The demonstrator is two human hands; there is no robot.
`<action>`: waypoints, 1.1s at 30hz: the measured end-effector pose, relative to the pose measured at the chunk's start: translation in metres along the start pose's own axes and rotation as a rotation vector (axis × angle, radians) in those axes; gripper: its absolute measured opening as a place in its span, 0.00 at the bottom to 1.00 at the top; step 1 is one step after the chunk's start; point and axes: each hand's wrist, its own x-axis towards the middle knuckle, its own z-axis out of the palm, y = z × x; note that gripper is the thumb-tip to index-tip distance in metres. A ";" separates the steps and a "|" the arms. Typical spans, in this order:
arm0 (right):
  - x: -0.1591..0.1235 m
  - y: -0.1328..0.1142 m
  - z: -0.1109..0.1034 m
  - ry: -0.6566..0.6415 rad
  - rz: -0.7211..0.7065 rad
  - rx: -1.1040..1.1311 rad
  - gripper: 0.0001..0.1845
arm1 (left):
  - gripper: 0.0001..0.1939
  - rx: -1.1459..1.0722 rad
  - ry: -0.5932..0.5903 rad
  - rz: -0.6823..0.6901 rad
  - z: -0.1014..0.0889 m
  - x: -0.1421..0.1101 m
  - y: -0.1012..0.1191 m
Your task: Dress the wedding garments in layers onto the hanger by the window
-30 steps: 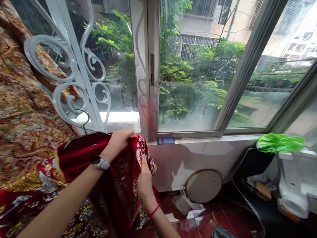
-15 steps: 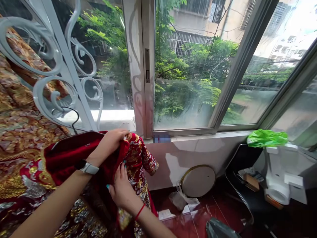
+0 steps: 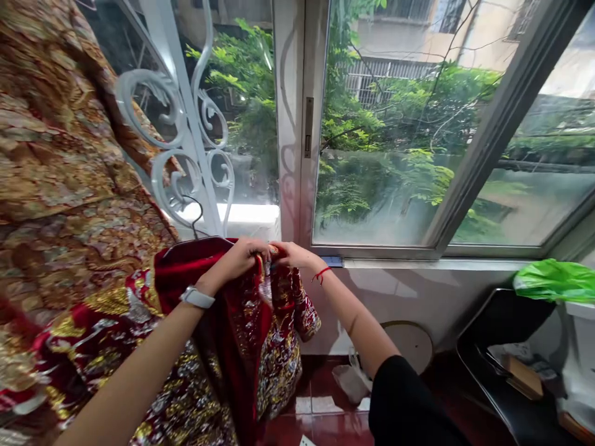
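A red garment with gold embroidery (image 3: 260, 334) hangs on a black hanger (image 3: 195, 217) hooked to the white scrolled window grille (image 3: 186, 142). My left hand (image 3: 239, 260), with a watch at the wrist, grips the garment's top edge near the shoulder. My right hand (image 3: 290, 253), a red string round its wrist, pinches the same top edge right beside the left hand. Both hands are closed on the fabric. A short embroidered sleeve (image 3: 307, 316) dangles below my right hand.
More gold-and-red brocade cloth (image 3: 56, 186) hangs at the left. A sliding window (image 3: 395, 155) faces trees and buildings. Below it are a round disc (image 3: 409, 341) against the wall, a black chair (image 3: 502, 371), a green bag (image 3: 553, 282) and a red tiled floor.
My right hand rose from the garment's front to its top edge, next to my left hand. The view shifted left.
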 end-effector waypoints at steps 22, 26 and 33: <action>-0.015 -0.045 0.054 0.289 -0.142 -0.416 0.42 | 0.28 0.435 0.775 -0.843 0.028 -0.186 0.046; -0.016 -0.049 0.054 0.346 -0.197 -0.473 0.37 | 0.28 0.335 0.818 -0.713 0.040 -0.167 0.053; -0.017 -0.070 0.070 0.350 -0.231 -0.552 0.41 | 0.27 0.243 0.880 -0.642 0.093 -0.145 0.044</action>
